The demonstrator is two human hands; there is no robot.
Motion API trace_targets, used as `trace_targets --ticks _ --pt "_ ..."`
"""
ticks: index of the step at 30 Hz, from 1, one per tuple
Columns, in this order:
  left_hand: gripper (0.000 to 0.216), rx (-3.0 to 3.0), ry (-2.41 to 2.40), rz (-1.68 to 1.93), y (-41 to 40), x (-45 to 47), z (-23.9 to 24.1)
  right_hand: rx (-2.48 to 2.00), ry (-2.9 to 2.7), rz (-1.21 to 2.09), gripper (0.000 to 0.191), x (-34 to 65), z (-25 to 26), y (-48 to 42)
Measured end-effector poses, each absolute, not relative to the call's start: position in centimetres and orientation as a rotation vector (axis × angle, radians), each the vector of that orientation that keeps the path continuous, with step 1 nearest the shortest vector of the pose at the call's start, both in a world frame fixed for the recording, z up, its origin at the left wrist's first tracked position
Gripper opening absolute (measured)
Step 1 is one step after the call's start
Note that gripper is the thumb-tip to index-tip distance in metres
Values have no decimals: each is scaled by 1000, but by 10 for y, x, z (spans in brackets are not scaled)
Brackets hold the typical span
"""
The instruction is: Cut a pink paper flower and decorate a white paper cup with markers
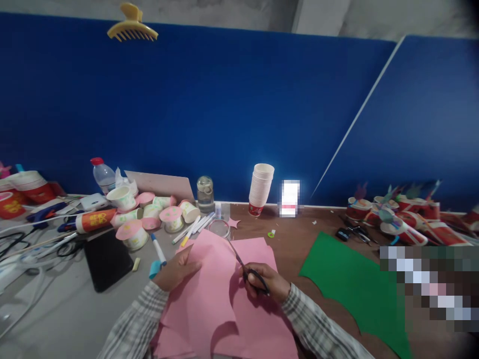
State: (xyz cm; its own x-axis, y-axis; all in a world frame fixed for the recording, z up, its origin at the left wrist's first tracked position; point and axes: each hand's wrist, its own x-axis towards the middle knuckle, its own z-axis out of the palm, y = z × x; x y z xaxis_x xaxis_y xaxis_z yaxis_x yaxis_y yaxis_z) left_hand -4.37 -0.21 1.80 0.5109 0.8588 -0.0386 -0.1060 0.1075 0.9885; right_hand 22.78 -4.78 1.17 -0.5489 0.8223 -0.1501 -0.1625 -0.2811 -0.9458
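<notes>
Pink paper (pixel 213 284) is lying centrally at the near side of the tabletop (pixel 292 249), its upper sheet being held raised. The left hand (pixel 177 271) is pinching that sheet at its left edge between the fingers; the fingers of the right hand (pixel 267 281) are grasping the scissors (pixel 238 257) beside its right edge. Curved edges are showing low on the sheet, so cutting is apparently partly complete; the uncut upper portion is presumably awaiting trimming. A green sheet (pixel 348 284) is lying rightward. Farther back, stacked cups (pixel 261 192) are standing before a blue partition (pixel 224 109), with a grey wall (pixel 224 12) rising behind.
</notes>
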Motion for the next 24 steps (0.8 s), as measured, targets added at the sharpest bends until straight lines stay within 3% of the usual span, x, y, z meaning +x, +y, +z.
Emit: trace_targets --ticks 24 --pt "50 1258 826 847 -4 -33 15 -782 -1154 1815 42 220 10 -51"
